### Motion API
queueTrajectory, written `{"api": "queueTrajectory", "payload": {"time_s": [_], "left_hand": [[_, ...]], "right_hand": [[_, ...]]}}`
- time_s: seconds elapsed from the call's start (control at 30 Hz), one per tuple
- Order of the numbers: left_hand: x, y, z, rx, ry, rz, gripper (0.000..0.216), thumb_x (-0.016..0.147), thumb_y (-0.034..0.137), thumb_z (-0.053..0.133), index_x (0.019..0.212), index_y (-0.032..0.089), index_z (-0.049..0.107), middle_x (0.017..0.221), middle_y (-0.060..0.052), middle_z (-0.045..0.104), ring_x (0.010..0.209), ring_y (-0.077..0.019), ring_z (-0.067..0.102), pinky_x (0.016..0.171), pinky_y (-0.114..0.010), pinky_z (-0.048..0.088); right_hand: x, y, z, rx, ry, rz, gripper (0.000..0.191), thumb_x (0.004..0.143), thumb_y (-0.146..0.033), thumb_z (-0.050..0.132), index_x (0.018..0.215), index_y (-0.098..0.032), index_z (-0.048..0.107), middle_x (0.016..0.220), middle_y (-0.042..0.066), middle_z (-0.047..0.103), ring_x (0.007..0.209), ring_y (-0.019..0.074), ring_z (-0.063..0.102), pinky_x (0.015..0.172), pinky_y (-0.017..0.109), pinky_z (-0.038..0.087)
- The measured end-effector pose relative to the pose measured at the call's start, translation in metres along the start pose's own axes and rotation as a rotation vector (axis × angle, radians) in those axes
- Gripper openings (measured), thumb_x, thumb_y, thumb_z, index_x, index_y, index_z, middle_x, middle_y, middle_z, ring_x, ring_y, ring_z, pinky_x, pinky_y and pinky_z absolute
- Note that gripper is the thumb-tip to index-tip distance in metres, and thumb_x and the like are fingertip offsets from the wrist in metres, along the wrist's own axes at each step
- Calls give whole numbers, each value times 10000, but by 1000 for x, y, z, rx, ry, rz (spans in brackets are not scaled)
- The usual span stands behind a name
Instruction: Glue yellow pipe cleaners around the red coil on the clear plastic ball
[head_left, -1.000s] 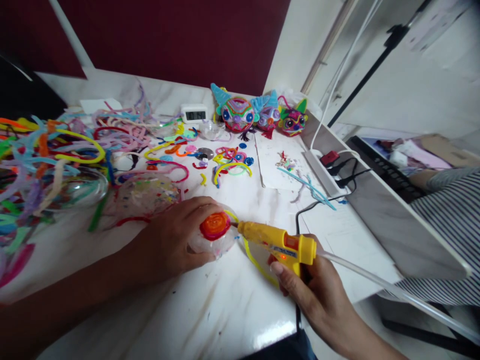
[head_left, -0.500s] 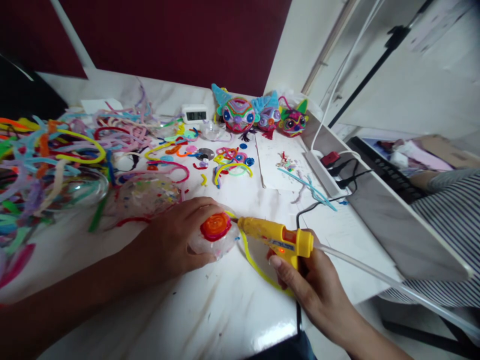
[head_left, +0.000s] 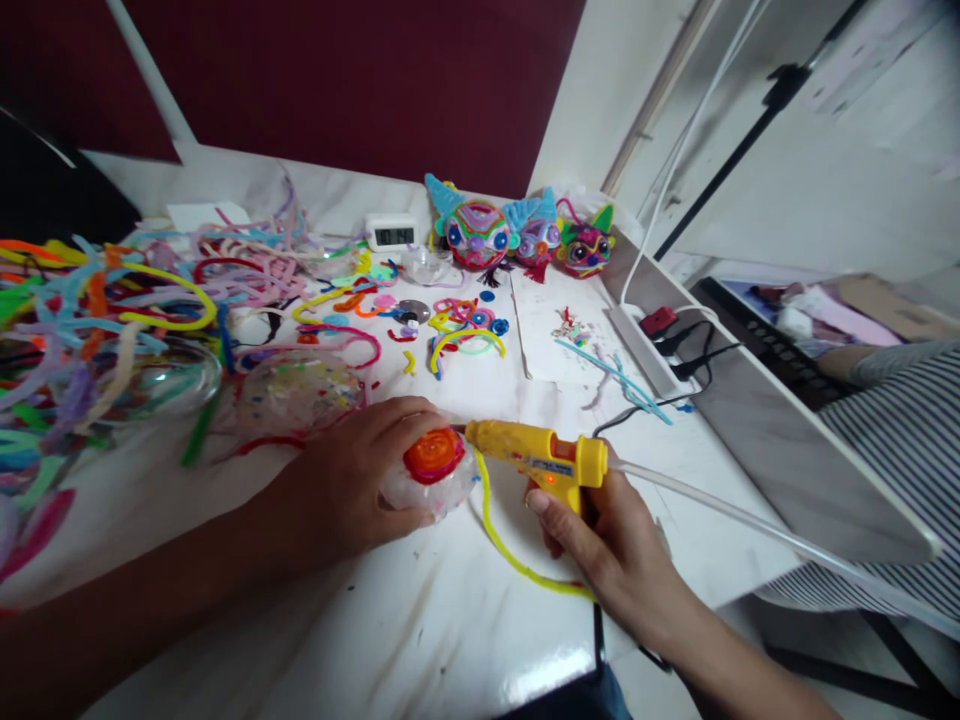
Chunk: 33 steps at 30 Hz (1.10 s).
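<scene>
My left hand (head_left: 367,465) is closed around a clear plastic ball (head_left: 427,495) with a coiled orange and red pipe-cleaner disc (head_left: 435,455) on its face. My right hand (head_left: 592,530) grips a yellow hot glue gun (head_left: 525,450), its small light glowing and a long clear glue stick (head_left: 697,510) poking out of the back. The gun's nozzle is at the upper right edge of the disc, by my left fingertips. A yellow pipe cleaner (head_left: 517,565) curves from the ball toward my right hand.
A heap of coloured pipe cleaners (head_left: 112,310) covers the left. Decorated animal heads (head_left: 480,235) and a digital clock (head_left: 391,233) stand at the back. On the right are a power strip (head_left: 649,350), a raised edge panel (head_left: 817,490) and a person in a striped garment (head_left: 892,420).
The glue gun has shifted slightly left and up, its nozzle moving along the disc's upper edge. More of the yellow pipe cleaner shows. My left hand keeps its hold on the ball.
</scene>
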<state>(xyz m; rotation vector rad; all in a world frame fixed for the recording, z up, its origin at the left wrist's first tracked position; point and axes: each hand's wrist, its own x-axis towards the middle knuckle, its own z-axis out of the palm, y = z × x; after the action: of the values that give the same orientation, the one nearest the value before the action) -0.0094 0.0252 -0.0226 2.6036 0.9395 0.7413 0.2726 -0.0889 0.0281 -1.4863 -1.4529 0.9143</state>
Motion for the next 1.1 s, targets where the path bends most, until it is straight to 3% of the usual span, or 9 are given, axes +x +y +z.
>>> {"api": "queueTrajectory", "payload": {"time_s": [0.3,0.83,0.97,1.1], "left_hand": [[2,3,-3,-10,-18,-11,759,848,308,814,1577,321,605,1606,-76,723,1438,-374,737,1282,-471,602],[2,-1,-1,-20,8,15,757,854,333,828,1581,338,619,1575,-84,737,1417,-372,745,1253,-483,630],[3,2,-3,-30,-10,2,703,845,314,805,1530,338,649,1541,-71,757,1389,-364,762,1226,-456,642],[1,1,1,-17,-3,-18,770,818,307,797,1564,329,608,1595,-101,731,1428,-392,747,1271,-487,620]], "right_hand": [[-10,-5,-4,-69,29,-14,174,1081,-355,680,953,-266,604,936,39,655,666,166,602,482,263,469],[-28,3,-6,-53,14,-7,151,1138,-342,696,1021,-256,654,922,10,631,671,158,632,536,248,534],[-31,8,-7,-14,25,45,224,1142,-454,719,1047,-253,696,845,-6,620,672,176,629,545,267,536],[-17,12,-19,92,106,142,421,1063,-645,813,1072,-236,714,755,-14,669,604,173,627,535,287,543]]}}
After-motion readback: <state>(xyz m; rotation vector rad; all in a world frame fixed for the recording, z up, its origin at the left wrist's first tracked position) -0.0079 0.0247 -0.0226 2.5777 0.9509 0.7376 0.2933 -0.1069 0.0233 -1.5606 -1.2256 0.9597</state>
